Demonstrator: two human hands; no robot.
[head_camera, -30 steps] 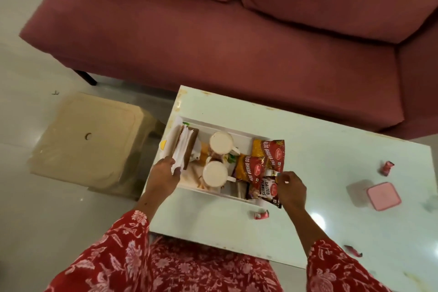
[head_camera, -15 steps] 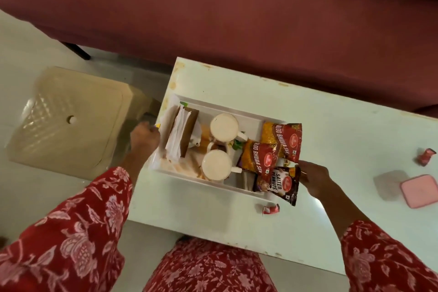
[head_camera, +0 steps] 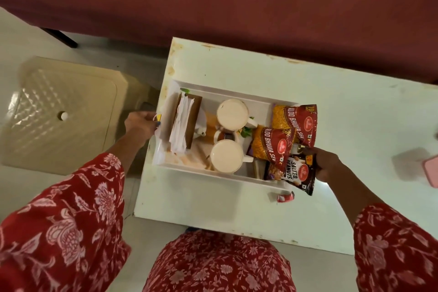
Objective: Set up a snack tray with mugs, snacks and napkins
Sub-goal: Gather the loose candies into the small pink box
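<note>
Head camera looks down on a white tray (head_camera: 227,95) that sits at the left end of a pale table (head_camera: 331,106). The tray's left rim hangs right at the table's left edge, and beyond it is open floor with a beige plastic stool (head_camera: 64,111) at 9 o'clock. A dark red sofa (head_camera: 237,7) runs along the table's far side at 12 o'clock. To the right, at 3 o'clock, the table top is mostly bare, with a pink lid (head_camera: 431,170) at the picture's edge. A small red wrapper (head_camera: 285,197) lies just below the tray at 5 o'clock. The left hand (head_camera: 139,123) curls round the tray's left rim. The right hand (head_camera: 329,166) is at the tray's right end with its fingers bent around the salted peanuts packet (head_camera: 298,173), and I cannot tell if it also holds the rim under it. Inside the tray, a brown napkin holder (head_camera: 193,121) with white napkins (head_camera: 181,125) stands at the left. Two white mugs (head_camera: 232,114) stand in the middle, one behind the other. Two aloo bhujia sev packets (head_camera: 272,144) lie at the right, leaning over the rim.
</note>
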